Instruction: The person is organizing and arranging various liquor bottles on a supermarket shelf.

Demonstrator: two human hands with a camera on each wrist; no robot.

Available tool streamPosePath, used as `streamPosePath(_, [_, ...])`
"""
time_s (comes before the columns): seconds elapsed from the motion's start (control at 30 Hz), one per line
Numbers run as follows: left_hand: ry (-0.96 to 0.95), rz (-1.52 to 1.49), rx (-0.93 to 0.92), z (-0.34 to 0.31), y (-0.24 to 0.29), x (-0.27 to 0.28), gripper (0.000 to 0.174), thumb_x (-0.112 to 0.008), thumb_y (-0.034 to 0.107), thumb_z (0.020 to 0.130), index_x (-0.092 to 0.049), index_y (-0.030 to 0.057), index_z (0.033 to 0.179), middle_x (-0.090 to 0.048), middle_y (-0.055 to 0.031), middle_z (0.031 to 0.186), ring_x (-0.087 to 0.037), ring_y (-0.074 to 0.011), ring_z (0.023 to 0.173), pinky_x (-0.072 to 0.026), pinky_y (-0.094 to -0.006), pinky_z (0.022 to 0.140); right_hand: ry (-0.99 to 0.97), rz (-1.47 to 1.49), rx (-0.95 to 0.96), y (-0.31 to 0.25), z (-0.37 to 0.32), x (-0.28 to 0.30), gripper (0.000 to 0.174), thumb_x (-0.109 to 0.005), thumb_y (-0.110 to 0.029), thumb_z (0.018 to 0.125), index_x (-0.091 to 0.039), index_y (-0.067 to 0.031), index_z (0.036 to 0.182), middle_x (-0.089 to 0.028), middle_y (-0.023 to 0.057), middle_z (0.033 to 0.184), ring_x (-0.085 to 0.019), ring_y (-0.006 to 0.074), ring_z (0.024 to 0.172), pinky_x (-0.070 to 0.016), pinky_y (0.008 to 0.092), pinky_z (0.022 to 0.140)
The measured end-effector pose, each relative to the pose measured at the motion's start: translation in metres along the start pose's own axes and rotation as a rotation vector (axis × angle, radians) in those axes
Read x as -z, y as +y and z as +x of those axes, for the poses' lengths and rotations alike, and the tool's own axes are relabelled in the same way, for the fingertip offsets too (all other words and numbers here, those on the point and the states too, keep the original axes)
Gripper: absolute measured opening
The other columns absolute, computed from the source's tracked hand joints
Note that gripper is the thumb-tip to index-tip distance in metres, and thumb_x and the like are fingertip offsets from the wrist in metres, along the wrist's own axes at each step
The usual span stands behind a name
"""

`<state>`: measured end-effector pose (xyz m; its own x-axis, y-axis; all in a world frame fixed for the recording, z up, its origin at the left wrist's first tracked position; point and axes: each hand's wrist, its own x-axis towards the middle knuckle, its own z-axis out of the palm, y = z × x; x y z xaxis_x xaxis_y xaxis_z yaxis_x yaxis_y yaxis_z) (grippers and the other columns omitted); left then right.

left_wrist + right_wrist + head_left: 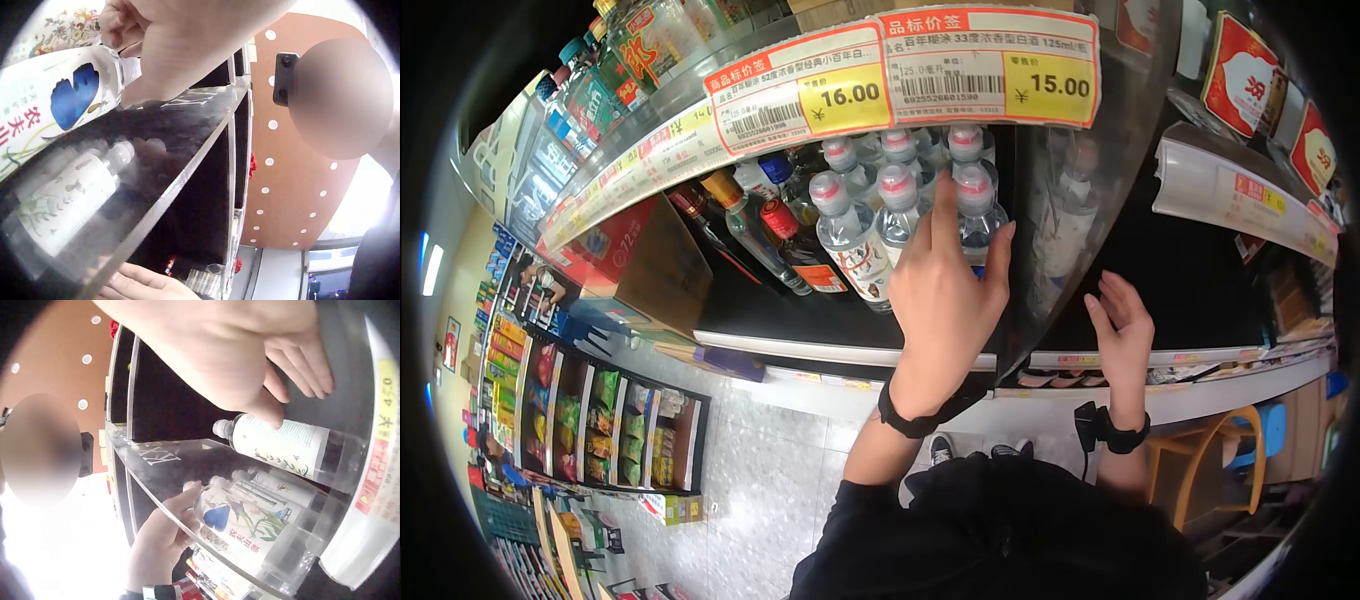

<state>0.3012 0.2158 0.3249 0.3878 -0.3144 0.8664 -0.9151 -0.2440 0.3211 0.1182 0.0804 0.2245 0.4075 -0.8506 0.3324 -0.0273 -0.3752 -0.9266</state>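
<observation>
Clear water bottles with pink-and-white caps stand in rows in the shelf bay. My left hand (945, 295) reaches in from the front, thumb and fingers around the top of the front-right water bottle (978, 222). In the left wrist view, that bottle's label (75, 94) carries a blue flower, and fingers of the left hand (169, 47) curl at its neck. Right of the clear divider, my right hand (1122, 325) has its fingers loosely extended and holds nothing. Close beside it stands another bottle (281, 447), seen hazily through the divider from the left; the right thumb overlaps its label.
The clear divider (178, 184) separates the two bays. Price tags (990, 70) hang along the shelf edge above. Left of the water stand several liquor bottles (750, 230) and a cardboard box (655, 270). A wooden chair (1215, 460) is at the lower right.
</observation>
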Motion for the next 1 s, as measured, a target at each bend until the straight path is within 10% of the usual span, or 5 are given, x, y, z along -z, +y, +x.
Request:
streamPosePath(0.13, [-0.050, -0.091, 0.133, -0.002, 0.009, 0.009, 0.056, -0.082, 0.020, 0.081, -0.062, -0.0053, 0.126, -0.069, -0.0199, 0.084, -0.068, -0.0357, 0.069, -0.0524, -0.0395, 0.059, 0.018, 0.064, 0.009, -0.006, -0.009, 0.002, 0.035, -0.071, -0.006, 0.093, -0.062, 0.0048, 0.126, -0.068, 0.0213, 0.124, -0.066, 0.0257, 0.117, -0.0523, 0.0349, 0.101])
streamPosePath(0.2, [0.070, -0.111, 0.159, -0.006, 0.010, 0.012, 0.050, -0.087, 0.017, 0.077, -0.070, -0.0017, 0.120, -0.070, -0.0097, 0.076, -0.038, -0.0080, 0.049, -0.0329, -0.0252, 0.047, 0.018, 0.084, 0.003, -0.009, -0.015, 0.002, 0.034, -0.071, -0.006, 0.093, -0.062, 0.0050, 0.125, -0.068, 0.0206, 0.123, -0.066, 0.0251, 0.116, -0.0527, 0.0341, 0.100])
streamPosePath(0.33, [0.097, -0.186, 0.139, -0.012, 0.013, 0.017, 0.044, -0.087, 0.013, 0.077, -0.073, -0.0007, 0.117, -0.060, -0.0016, 0.061, -0.035, -0.0045, 0.048, -0.0281, -0.0224, 0.047, 0.016, 0.097, 0.016, -0.013, -0.020, 0.000, 0.031, -0.070, -0.005, 0.094, -0.063, 0.0055, 0.122, -0.069, 0.0189, 0.122, -0.067, 0.0242, 0.115, -0.0535, 0.0334, 0.099])
streamPosePath(0.7, [0.010, -0.206, 0.336, -0.023, -0.002, 0.039, 0.040, -0.083, 0.018, 0.084, -0.070, -0.0041, 0.114, -0.068, -0.0065, 0.088, -0.042, -0.0094, 0.058, -0.0340, -0.0257, 0.053, 0.225, 0.292, 0.248, -0.035, -0.047, -0.007, 0.018, -0.065, 0.003, 0.095, -0.062, 0.0044, 0.113, -0.073, 0.0156, 0.102, -0.073, 0.0195, 0.091, -0.0562, 0.0274, 0.081])
streamPosePath(1.0, [0.001, -0.598, 0.302, -0.067, -0.005, 0.034, 0.057, -0.069, 0.029, 0.091, -0.046, -0.0050, 0.131, -0.049, -0.0212, 0.133, -0.051, -0.0322, 0.122, -0.0373, -0.0436, 0.107, 0.174, 0.234, 0.320, -0.037, -0.058, -0.010, 0.017, -0.071, 0.005, 0.089, -0.067, 0.0047, 0.105, -0.074, 0.0134, 0.094, -0.073, 0.0156, 0.079, -0.0560, 0.0248, 0.070])
